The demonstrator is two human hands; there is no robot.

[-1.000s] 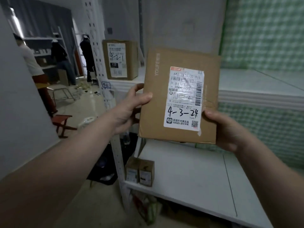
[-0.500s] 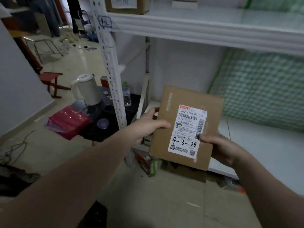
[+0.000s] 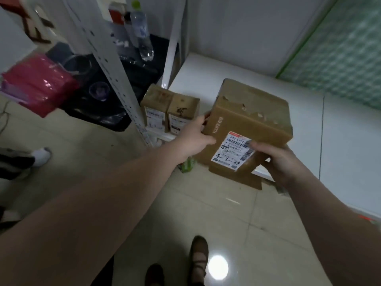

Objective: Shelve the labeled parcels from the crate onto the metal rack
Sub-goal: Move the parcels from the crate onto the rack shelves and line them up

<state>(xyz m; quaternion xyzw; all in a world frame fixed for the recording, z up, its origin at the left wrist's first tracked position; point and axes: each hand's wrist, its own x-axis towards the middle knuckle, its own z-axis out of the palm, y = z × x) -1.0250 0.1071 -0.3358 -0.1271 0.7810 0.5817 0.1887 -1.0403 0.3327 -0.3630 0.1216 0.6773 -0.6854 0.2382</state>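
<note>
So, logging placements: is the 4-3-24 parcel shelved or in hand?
In hand: left hand and right hand grip the parcel, tilted at the shelf edge.

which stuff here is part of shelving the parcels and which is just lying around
Part of the job:
- parcel marked 4-3-24, gripped by the left hand and right hand
- white shelf and rack post
- two small boxes already on the shelf

Just lying about:
- water bottle
- pink bag
- black table

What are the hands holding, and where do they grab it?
A cardboard parcel: the left hand grips its left edge, the right hand its lower right corner.
</note>
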